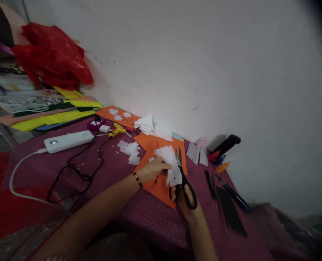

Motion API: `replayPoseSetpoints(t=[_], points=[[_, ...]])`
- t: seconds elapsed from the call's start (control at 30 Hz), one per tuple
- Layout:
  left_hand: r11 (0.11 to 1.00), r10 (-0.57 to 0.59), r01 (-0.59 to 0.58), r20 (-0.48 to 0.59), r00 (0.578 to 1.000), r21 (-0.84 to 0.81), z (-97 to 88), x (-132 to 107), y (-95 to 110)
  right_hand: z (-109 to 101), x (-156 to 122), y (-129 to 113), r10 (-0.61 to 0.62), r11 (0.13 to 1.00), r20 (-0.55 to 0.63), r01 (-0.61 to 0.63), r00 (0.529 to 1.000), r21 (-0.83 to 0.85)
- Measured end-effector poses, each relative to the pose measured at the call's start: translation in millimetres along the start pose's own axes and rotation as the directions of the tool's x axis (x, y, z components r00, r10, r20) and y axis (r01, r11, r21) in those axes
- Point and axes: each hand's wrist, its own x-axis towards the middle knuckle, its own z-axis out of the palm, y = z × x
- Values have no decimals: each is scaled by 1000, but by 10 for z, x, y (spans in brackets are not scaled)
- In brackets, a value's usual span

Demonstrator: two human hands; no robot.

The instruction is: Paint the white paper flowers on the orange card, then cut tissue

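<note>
My left hand (155,168), with a beaded bracelet on its wrist, pinches a piece of thin white paper (170,159) marked with small purple dots. Black-handled scissors (183,177) are in my right hand (188,203), with fingers through the handle loops. The scissor blades point away from me, slightly parted, just right of the white paper. Below both hands lie orange sheets (161,194) with dark drawn branches and small white flower shapes. Cut white paper scraps (129,150) lie left of my left hand. A crumpled heap of white paper (154,127) sits behind.
A white power bank (68,141), a black cable (82,175) and a yellow glue gun (116,130) lie on the left. On the right are a dark phone (231,210), a black marker (210,185) and small coloured bottles (222,166). A white wall (193,72) stands behind.
</note>
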Motion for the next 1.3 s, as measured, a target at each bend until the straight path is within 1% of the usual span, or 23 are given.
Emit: replayPoseSetpoints(t=[0.2, 0.4, 0.5, 0.63, 0.8, 0.93, 1.1, 1.3], points=[[997, -13, 11, -28, 1000, -72, 20, -17, 38, -15, -9, 15, 7, 1000, -9, -7, 1000, -8], [997, -22, 20, -27, 999, -74, 31, -36, 58, 13, -1, 5, 2, 998, -33, -4, 999, -61], [997, -24, 23, -18, 1000, -73, 37, -50, 71, -19, 0, 31, 14, 995, -16, -16, 1000, -95], [998, -19, 19, -17, 1000, -55, 31, -49, 62, -52, -2, 57, 30, 986, 17, -27, 999, -163], [1000, -5, 4, -38, 999, -21, 16, -24, 16, -11, -6, 28, -23, 975, -10, 20, 1000, -220], [1000, 12, -11, -37, 999, 2, 23, -26, 17, 1, -8, 16, -10, 974, 0, 10, 1000, -228], [998, 48, -47, -36, 998, 34, 25, -17, 8, -36, -10, 26, 3, 965, -1, -3, 1000, -263], [997, 54, -53, -24, 998, 63, 12, -7, -15, -49, -14, 25, 18, 969, -7, -19, 1000, -248]])
